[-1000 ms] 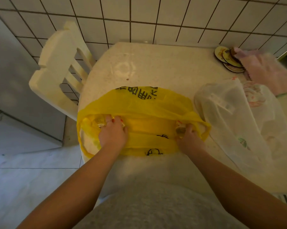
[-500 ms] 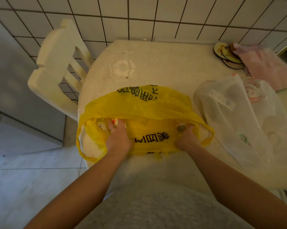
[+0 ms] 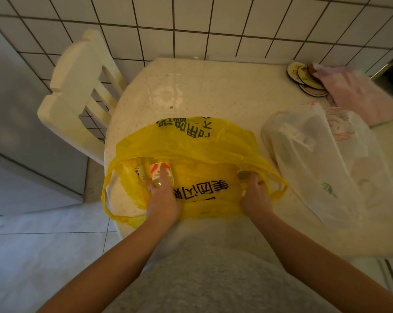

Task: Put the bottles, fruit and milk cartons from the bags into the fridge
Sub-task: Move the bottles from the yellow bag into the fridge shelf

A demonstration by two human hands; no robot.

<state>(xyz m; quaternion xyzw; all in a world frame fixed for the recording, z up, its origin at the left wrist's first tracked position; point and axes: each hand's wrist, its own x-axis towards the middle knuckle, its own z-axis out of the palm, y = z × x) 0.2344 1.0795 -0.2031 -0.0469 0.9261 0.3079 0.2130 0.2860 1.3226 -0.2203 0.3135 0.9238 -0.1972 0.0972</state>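
Bottles point(image 3: 156, 172) inside open yellow bag point(image 3: 202, 150)

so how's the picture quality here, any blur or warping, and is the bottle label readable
Head view: dim, yellowish light throughout; the wide lens bows the wall tiles into curves; the pink cloth at the right edge is smeared; the bottle in the yellow bag is fairly sharp, red-and-white label visible, its print too small to read.
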